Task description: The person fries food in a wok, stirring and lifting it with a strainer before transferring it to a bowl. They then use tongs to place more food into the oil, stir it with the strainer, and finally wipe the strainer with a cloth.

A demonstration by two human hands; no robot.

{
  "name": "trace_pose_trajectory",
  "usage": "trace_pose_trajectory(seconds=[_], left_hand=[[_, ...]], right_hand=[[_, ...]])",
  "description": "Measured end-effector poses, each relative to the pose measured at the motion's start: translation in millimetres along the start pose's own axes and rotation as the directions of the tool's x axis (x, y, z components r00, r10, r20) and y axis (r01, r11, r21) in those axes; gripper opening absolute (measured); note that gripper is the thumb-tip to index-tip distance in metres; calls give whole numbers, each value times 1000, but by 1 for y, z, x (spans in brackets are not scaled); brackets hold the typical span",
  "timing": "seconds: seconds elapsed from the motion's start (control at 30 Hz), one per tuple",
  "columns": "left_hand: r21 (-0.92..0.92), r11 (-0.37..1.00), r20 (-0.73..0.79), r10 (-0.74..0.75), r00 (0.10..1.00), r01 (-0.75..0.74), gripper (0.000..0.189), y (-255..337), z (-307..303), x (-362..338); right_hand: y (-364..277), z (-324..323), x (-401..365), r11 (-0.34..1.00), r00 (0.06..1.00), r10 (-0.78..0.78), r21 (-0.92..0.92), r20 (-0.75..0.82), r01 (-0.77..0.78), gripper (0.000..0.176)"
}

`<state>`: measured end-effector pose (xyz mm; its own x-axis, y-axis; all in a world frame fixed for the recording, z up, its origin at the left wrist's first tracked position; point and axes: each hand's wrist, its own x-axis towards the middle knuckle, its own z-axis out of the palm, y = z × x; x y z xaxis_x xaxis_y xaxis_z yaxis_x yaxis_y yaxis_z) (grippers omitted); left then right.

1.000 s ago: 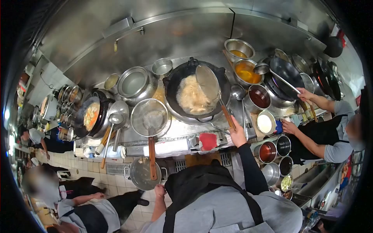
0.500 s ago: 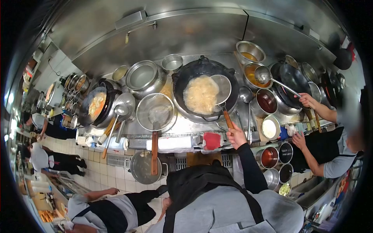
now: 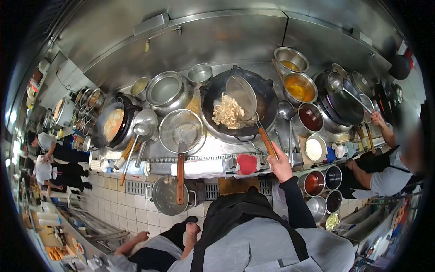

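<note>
A black wok [image 3: 267, 106] on the steel range holds a heap of pale noodles [image 3: 228, 112]. A round mesh skimmer [image 3: 241, 96] stands tilted on edge against the right side of the heap. Its wooden handle [image 3: 266, 139] runs down to my right hand [image 3: 281, 164], which grips the handle's end. My left hand [image 3: 193, 228] hangs low beside my black apron, above the tiled floor; I cannot tell whether it holds anything.
A wire strainer [image 3: 182, 130] with a wooden handle lies left of the wok, above a pot [image 3: 165, 196]. A red cloth [image 3: 247, 163] lies on the front ledge. Sauce bowls [image 3: 299, 87] stand to the right. A co-worker's hand [image 3: 377, 119] holds a ladle [image 3: 335, 82] over another wok [image 3: 346, 106].
The skimmer has tipped from lying flat at the wok's right to standing on edge, and the noodles are pushed into a smaller heap. The co-worker's ladle went from the orange bowl to the right wok.
</note>
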<state>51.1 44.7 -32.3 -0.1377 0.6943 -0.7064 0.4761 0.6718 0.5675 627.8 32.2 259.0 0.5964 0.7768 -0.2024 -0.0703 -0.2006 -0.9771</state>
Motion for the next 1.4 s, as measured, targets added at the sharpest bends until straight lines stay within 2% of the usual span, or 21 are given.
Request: trace_pose_trajectory(seconds=[0.07,0.1,0.13,0.17,0.2,0.27,0.3,0.37,0.47,0.53,0.57,0.63,0.7,0.73,0.8,0.93,1.07,1.17,1.27,1.33,1.4], left_hand=[[341,921,90,169,982,-190,19,-16,-4,18],[546,774,171,271,947,-320,18,-37,-8,36],[724,533,275,360,892,-438,17,-56,-12,54],[823,-119,544,449,709,-556,16,-52,-24,79],[806,315,356,418,836,-501,15,-61,-14,62],[708,584,203,370,907,-397,14,-45,-9,41],[651,667,144,360,922,-362,14,-39,-6,38],[542,779,28,357,934,-314,14,-37,-4,39],[432,852,-78,362,929,-295,15,-41,2,44],[257,934,-118,284,951,-247,19,-51,10,43],[164,961,-138,244,960,-221,21,-56,14,43],[198,964,-109,204,973,-180,21,-56,11,41],[282,946,-63,183,981,-158,22,-50,8,36],[327,932,-40,182,982,-159,22,-49,7,36],[386,908,9,175,985,-164,22,-43,3,33],[279,954,16,105,994,-105,24,-20,5,24],[114,993,12,17,1000,-19,25,-8,7,19],[85,996,17,-7,1000,5,26,-4,6,14],[151,988,30,3,1000,-8,27,-11,2,11],[259,965,46,37,998,-48,28,-21,-1,13],[390,915,74,81,994,-104,29,-31,-5,17]], right_hand=[[12,-5,0,980,991,-136,-151,-16,132,65],[-10,2,-5,980,991,-134,-149,-24,129,64],[-23,5,-7,981,991,-133,-146,-32,127,62],[-20,5,-4,977,987,-157,-153,-37,150,61],[-17,3,0,973,984,-175,-162,-35,167,61],[-10,1,8,963,978,-208,-180,-31,200,61],[-8,3,9,926,954,-293,-269,-68,265,62],[-10,4,9,911,960,-260,-357,-104,208,63],[-26,7,2,911,970,-162,-406,-180,76,64],[-33,18,-5,908,961,-143,-418,-239,32,64],[-32,25,-9,902,948,-168,-429,-269,38,64],[-17,32,-8,916,933,-168,-400,-318,29,67],[14,34,8,995,960,0,-94,-280,-28,70],[24,34,20,979,964,152,166,-219,-117,71],[39,33,46,857,953,295,459,-65,-234,74],[70,9,112,693,917,348,606,194,-391,78],[56,0,132,652,886,284,603,366,-459,78],[11,-10,110,725,888,277,527,368,-444,77],[-35,-8,70,900,932,256,287,258,-327,73],[-38,-8,48,988,982,123,79,144,-136,67],[-30,-7,46,998,997,-26,-61,77,31,66]])
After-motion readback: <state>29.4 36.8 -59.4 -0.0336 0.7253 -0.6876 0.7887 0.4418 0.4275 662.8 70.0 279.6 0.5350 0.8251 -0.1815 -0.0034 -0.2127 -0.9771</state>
